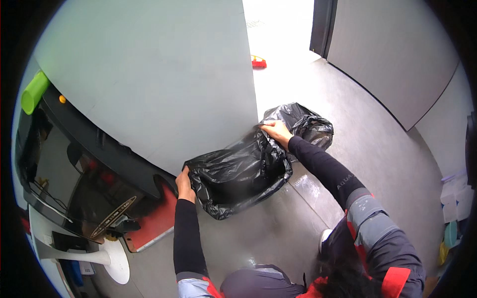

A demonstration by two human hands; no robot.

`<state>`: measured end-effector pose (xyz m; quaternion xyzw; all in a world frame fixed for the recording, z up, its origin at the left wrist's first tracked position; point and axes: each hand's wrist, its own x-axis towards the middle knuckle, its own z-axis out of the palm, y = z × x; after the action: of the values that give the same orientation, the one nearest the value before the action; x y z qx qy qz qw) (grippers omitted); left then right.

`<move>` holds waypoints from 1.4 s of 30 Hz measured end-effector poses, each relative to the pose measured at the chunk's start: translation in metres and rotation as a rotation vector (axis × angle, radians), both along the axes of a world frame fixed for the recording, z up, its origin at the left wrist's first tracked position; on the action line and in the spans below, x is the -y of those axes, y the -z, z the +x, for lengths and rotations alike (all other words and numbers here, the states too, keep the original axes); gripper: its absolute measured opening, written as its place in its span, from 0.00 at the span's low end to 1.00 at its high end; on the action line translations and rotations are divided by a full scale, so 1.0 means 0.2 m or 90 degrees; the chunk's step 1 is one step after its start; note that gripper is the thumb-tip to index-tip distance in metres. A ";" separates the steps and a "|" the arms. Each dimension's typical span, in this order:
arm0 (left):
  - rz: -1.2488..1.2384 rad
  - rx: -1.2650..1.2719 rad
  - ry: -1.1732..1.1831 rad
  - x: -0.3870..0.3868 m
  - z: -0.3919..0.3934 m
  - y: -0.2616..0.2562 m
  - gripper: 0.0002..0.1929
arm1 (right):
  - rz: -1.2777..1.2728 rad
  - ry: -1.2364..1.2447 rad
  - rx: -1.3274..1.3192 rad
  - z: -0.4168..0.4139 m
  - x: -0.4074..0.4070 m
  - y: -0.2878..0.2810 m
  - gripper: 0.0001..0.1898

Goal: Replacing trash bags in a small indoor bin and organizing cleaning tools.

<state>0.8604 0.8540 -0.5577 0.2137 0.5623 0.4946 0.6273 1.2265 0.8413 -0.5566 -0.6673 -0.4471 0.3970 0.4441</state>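
Observation:
A thin black plastic garbage bag [238, 169] hangs with its mouth spread wide and turned up toward me. My left hand [185, 185] pinches its rim at the left corner. At the upper right of the opening, my right hand [276, 132] grips the gathered plastic. Just beyond that hand, another crumpled mass of black plastic [313, 128] bulges out; whether it belongs to the same bag cannot be told. The inside of the near bag looks dark, and its bottom is hidden.
A large grey panel [160, 74] rises beside a bright doorway [279, 29]. A red brush head [258, 62] lies by the opening. At left are a glossy black panel [63, 152], a green cup [34, 93], a red board [156, 219] and a white pedestal base [115, 262]. Containers [455, 197] stand far right.

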 end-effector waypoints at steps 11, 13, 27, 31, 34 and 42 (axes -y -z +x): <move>0.090 0.120 0.181 0.30 -0.33 0.06 0.18 | -0.173 -0.120 -0.584 -0.01 0.22 0.05 0.17; 0.069 0.144 0.147 0.48 -0.24 -0.19 0.22 | -0.145 -0.216 -0.647 0.11 0.37 -0.11 0.31; 0.203 -0.375 0.305 0.54 -0.47 -0.03 0.03 | 0.207 -0.333 0.212 0.27 0.46 -0.22 0.07; 0.573 -0.930 0.184 0.50 -0.24 -0.16 0.16 | -0.175 -0.131 -0.306 0.25 0.44 -0.09 0.04; 0.164 -0.643 0.213 0.46 -0.28 -0.11 0.16 | -0.297 0.032 -0.723 0.22 0.44 -0.06 0.13; -0.131 0.336 -0.094 0.48 -0.22 -0.13 0.02 | -0.190 0.245 -0.778 0.14 0.47 -0.09 0.18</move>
<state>0.8166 0.7584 -0.5320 -0.0285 0.4411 0.5177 0.7325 1.2543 0.7474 -0.5392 -0.4441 0.0728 0.6761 0.5835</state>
